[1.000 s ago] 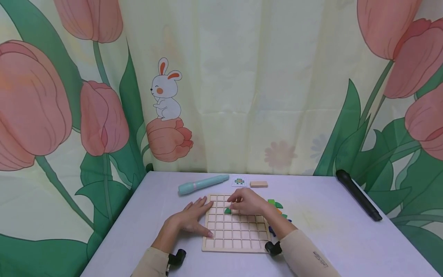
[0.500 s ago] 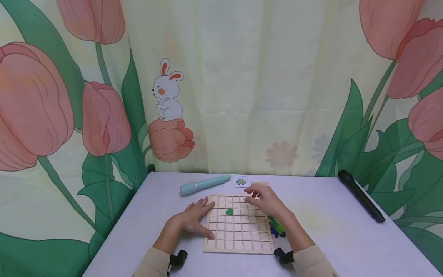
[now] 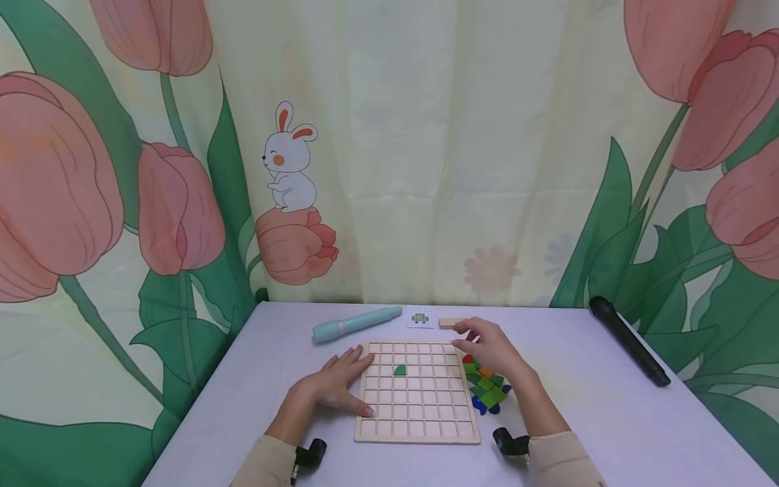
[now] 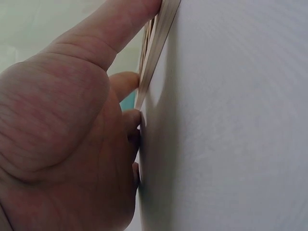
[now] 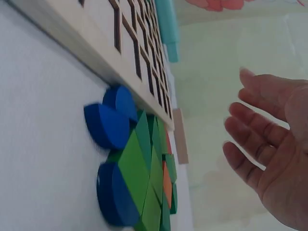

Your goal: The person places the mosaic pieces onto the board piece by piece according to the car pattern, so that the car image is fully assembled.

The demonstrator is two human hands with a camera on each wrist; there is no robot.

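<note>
My left grip (image 3: 333, 385), fingers apart, rests on the edge of one board (image 3: 416, 441). My right grip (image 3: 485, 346), thumb and fingertips apart, holds nothing above the board's far right corner. One green piece (image 3: 399, 370) sits on the board; beside it on the bench (image 3: 560, 412) lies a pile (image 3: 490, 387), at least three blue pieces (image 5: 107, 126) included. Beyond: one tube (image 3: 357, 325), one block (image 3: 447, 323), one card (image 3: 420, 318), its print too small to read.

Pale tulip-print curtain (image 3: 402, 169) behind a white table (image 3: 572, 365).
</note>
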